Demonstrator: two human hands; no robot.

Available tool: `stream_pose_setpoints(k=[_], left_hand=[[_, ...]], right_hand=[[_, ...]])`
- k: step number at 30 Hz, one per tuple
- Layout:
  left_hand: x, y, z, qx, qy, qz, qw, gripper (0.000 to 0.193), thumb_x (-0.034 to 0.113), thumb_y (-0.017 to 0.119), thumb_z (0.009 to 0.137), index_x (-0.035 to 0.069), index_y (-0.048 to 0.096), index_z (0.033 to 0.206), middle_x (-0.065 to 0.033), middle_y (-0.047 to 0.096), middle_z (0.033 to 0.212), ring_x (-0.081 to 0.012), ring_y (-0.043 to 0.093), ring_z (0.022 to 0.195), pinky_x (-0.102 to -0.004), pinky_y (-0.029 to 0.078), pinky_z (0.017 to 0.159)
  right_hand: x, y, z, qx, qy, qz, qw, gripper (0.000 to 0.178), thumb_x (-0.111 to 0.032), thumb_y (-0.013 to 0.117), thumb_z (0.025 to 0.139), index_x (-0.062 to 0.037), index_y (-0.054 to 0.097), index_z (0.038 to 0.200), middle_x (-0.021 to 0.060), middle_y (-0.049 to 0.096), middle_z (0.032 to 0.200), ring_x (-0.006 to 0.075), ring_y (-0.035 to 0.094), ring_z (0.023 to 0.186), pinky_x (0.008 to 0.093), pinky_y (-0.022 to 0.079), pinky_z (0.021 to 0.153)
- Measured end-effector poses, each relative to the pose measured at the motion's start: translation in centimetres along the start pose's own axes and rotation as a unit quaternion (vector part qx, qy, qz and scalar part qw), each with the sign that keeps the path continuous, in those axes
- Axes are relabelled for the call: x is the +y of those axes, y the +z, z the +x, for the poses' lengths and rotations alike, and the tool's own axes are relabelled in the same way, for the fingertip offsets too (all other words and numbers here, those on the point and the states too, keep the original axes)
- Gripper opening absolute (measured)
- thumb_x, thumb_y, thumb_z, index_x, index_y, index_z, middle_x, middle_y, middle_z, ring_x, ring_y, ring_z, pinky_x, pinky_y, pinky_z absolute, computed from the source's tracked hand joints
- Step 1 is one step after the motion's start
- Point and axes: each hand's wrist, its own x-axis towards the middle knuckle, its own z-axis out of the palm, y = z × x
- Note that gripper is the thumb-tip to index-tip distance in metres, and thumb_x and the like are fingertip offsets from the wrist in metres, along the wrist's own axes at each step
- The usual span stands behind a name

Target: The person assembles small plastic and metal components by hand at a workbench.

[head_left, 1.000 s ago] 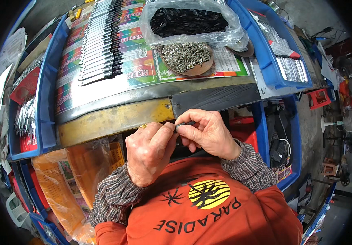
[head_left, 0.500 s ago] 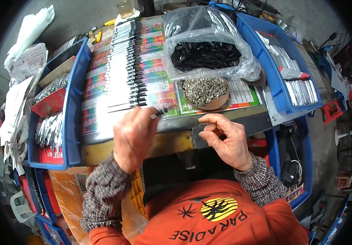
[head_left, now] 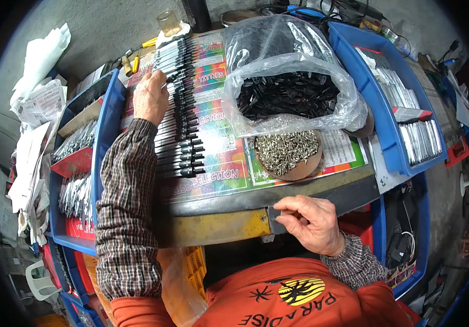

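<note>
A long row of thin pale rods with black ends [head_left: 179, 133] lies side by side on the table. My left hand [head_left: 151, 99] reaches over its far part, closed, fingers curled down onto the rods; what is between the fingertips is hidden. By the table's front edge my right hand [head_left: 313, 223] is closed in a thumb-and-forefinger pinch; anything in it is too small to name. Beyond it, small silvery metal parts [head_left: 286, 150] are heaped on a round brown dish [head_left: 300, 173]. Behind them, a clear plastic bag [head_left: 278, 41] gapes open, full of black plastic pieces [head_left: 289, 95].
At the left a blue bin [head_left: 112, 109] holds metal parts and thin silvery pieces. Another blue bin [head_left: 373, 101] at the right contains bundled silvery strips. A glass [head_left: 168, 23] and a dark cylinder [head_left: 196, 15] stand at the back. Colourful printed sheets [head_left: 212, 177] cover the tabletop.
My left hand has moved from the near end of the row, where it held a small black-ended piece, to its far part. The right hand keeps its pinch, and the view has shifted.
</note>
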Motion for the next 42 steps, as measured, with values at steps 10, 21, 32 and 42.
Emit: stream_pose_setpoints(k=[10, 21, 32, 42], left_hand=[[-1.2, 3.0, 2.7, -0.046, -0.011, -0.026, 0.999, 0.018, -0.002, 0.06, 0.076, 0.005, 0.064, 0.092, -0.0157, 0.063, 0.09, -0.0338, 0.062, 0.09, -0.04, 0.049, 0.078], [-1.0, 3.2, 3.3, -0.067, -0.025, 0.014, 0.997, 0.02, 0.002, 0.063, 0.077, 0.007, 0.066, 0.096, -0.0131, 0.064, 0.094, -0.032, 0.061, 0.094, -0.0394, 0.048, 0.081], [-1.1, 3.8, 3.2, -0.05, 0.019, 0.082, 0.995, 0.02, 0.006, 0.056, 0.082, 0.013, 0.065, 0.099, -0.0114, 0.061, 0.096, -0.0317, 0.06, 0.094, -0.0417, 0.049, 0.079], [-1.1, 2.0, 2.2, -0.017, 0.001, 0.101, 0.995, 0.019, 0.008, 0.054, 0.084, 0.015, 0.066, 0.098, -0.0104, 0.061, 0.094, -0.0303, 0.062, 0.093, -0.0416, 0.05, 0.077]], right_hand=[[0.0, -0.6, 0.1, -0.031, -0.016, 0.005, 0.999, 0.027, -0.001, 0.07, 0.076, 0.0003, 0.059, 0.1, 0.0119, 0.063, 0.08, 0.0269, 0.064, 0.067, 0.0353, 0.05, 0.058], [0.1, -0.1, 0.2, -0.016, -0.035, -0.014, 0.999, 0.028, -0.002, 0.072, 0.074, -0.0012, 0.061, 0.099, 0.0099, 0.059, 0.069, 0.0266, 0.06, 0.06, 0.0357, 0.047, 0.054], [-0.1, 0.1, 0.3, -0.02, -0.032, -0.021, 0.999, 0.026, -0.002, 0.072, 0.073, -0.0013, 0.061, 0.097, 0.0103, 0.06, 0.069, 0.0271, 0.061, 0.06, 0.0355, 0.048, 0.054], [-0.3, -0.1, 0.1, -0.024, -0.031, -0.038, 0.999, 0.024, -0.002, 0.072, 0.073, -0.0014, 0.062, 0.095, 0.0119, 0.062, 0.075, 0.0284, 0.064, 0.067, 0.0359, 0.051, 0.059]])
